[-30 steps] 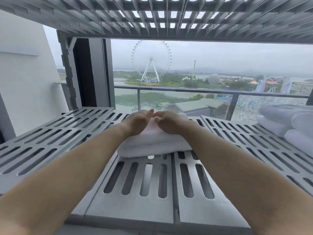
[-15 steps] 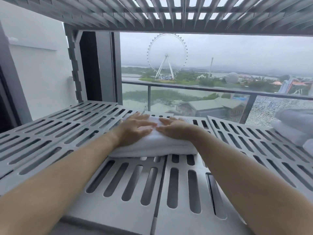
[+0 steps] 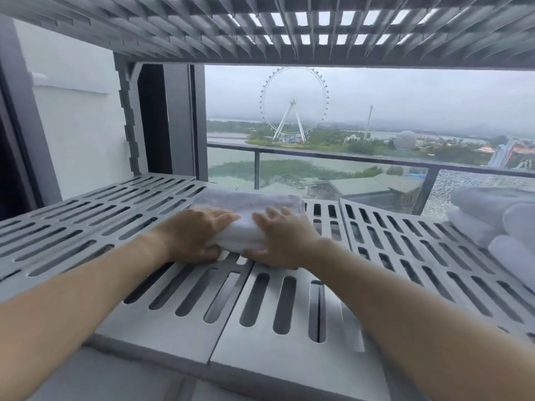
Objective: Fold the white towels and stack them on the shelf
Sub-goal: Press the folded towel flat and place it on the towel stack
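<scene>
The shelf (image 3: 162, 340) is a grey deck of slotted panels butted edge to edge, with the slots set in rows. One folded white towel (image 3: 246, 202) lies on the middle panels, toward the rear edge. A pile of white towels (image 3: 492, 215) rests on the right-hand panel, well apart from it and partly out of view.

A folded towel (image 3: 246, 204) lies on the shelf (image 3: 162, 337) straight ahead of me, toward its back edge. My left hand (image 3: 191, 235) grips the towel's near left corner and my right hand (image 3: 285, 238) its near right corner, fingers on top, side by side. Far to the right on the same shelf sits a stack of towels (image 3: 498, 215), well apart. Another shelf (image 3: 260, 27) runs overhead. Behind the shelf stands a railing (image 3: 347, 160); a wall (image 3: 81, 134) is at the left.
</scene>
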A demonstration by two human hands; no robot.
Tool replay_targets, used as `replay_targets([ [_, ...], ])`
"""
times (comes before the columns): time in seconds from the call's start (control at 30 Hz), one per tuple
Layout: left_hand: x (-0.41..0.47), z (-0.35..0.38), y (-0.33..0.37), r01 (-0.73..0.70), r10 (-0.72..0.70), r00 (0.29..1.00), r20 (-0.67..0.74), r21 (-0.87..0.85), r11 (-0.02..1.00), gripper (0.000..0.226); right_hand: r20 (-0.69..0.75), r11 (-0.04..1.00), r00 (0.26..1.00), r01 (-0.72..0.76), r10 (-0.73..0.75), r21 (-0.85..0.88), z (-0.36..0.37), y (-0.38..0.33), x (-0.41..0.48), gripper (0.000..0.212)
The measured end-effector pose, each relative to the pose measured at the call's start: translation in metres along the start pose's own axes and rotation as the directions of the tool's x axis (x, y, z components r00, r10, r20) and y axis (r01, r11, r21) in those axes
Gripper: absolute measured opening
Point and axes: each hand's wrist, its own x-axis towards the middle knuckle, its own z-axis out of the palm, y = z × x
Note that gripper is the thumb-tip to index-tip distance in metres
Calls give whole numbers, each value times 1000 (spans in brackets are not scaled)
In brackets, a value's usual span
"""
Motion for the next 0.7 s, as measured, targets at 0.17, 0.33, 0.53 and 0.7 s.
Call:
replay_targets([
  [0.17,-12,-5,6,-1,1,991,-131,-7,1000,56,-75,994,992,-102,105,46,-3,-19,-6,62],
  [0.33,-30,-9,12,45,-50,981,-189,-29,999,52,-84,979,979,-176,184,101,-14,-41,-9,49],
  [0.53,-50,-13,31,112,-115,968,-221,-26,993,68,-314,977,934,-202,173,-62,-18,-57,-29,44],
  [0.7,-56,-32,48,86,-70,954,-291,42,995,62,-360,967,913,-237,190,-92,-24,-60,-54,54],
])
